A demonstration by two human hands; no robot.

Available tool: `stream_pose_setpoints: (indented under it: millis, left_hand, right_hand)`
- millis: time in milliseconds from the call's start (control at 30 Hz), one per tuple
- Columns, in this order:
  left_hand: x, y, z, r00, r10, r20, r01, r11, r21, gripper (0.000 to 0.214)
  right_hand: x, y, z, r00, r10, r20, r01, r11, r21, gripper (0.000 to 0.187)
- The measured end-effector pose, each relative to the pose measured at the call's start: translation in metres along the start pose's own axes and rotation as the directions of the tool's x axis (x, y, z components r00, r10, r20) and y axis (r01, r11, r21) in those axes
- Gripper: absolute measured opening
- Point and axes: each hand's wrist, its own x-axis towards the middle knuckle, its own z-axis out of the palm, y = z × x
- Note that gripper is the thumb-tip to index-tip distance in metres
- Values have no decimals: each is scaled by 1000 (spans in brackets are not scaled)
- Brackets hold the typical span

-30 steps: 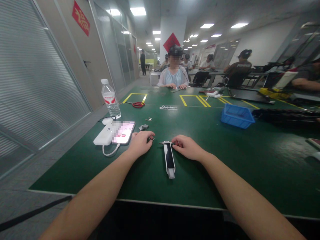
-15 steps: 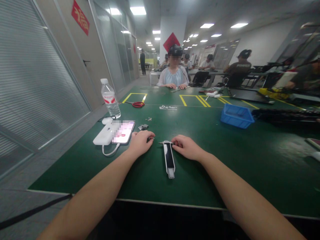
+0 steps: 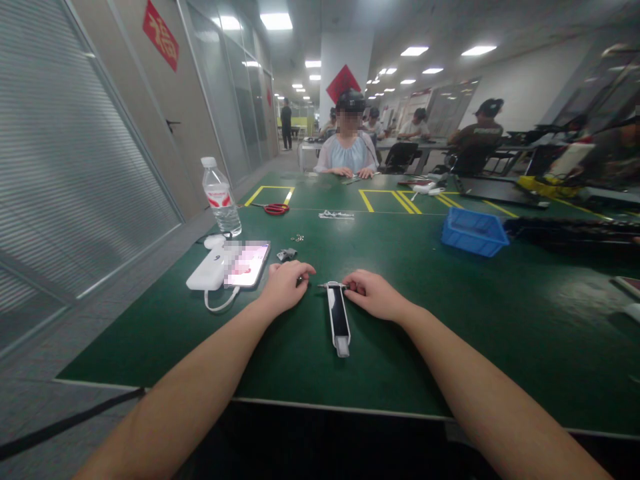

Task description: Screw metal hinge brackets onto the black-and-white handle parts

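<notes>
Green table (image 3: 390,373): right hand (image 3: 373,293), curled, pinches a thin rod (image 3: 324,285); left hand (image 3: 286,287) arches, its grip unclear.

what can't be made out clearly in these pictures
All in the head view:
Whatever the left hand may hold: the hand hides it.
Thin metal rod, right end: covered by the right hand.
Small pieces beyond the left hand: too small to identify.
Phone, part of its screen: masked by pixelation.
Person at the right edge: blurred, cut off.

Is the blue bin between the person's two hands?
No, the bin stands beyond the right hand and off to its right.
</notes>
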Motion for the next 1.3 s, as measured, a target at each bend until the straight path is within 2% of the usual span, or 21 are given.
stream_pose_setpoints:
  millis: [100, 200, 267, 367, 467, 567, 700, 867, 1300]
  left_hand:
    - [0, -2, 1, 998, 65, -16, -66, 996, -54, 28]
    - [0, -3, 3, 989, 119, -84, -128, 985, -114, 28]
    - [0, -2, 3, 980, 139, -139, -161, 975, -155, 28]
    - [0, 1, 4, 967, 151, -206, -195, 958, -212, 26]
    - [-1, 6, 5, 961, 132, -244, -201, 937, -287, 24]
    - [-2, 10, 8, 967, 84, -242, -181, 891, -415, 22]
    - [-3, 17, 12, 981, 30, -191, -138, 802, -582, 21]
    - [-6, 26, 12, 994, -7, -111, -73, 713, -697, 20]
    - [-9, 31, 9, 993, 20, -113, -98, 669, -737, 17]
  right_hand:
    - [0, 0, 0, 1000, -7, -4, 7, 1000, 0, 14]
    - [0, -1, -1, 1000, 17, -24, -16, 1000, 21, 12]
    - [0, -3, -1, 994, 63, -85, -59, 997, 40, 11]
    - [0, -5, -3, 961, 103, -256, -81, 992, 97, 12]
    - [-1, -8, -4, 924, 60, -379, -11, 991, 131, 13]
    - [-2, -15, -3, 905, -45, -423, 86, 993, 77, 10]
    - [-4, -25, 1, 908, -164, -386, 185, 983, 18, 8]
    - [-5, -32, 3, 934, -209, -289, 218, 976, -1, 10]
    - [-6, -31, 3, 934, -239, -267, 248, 969, 0, 9]
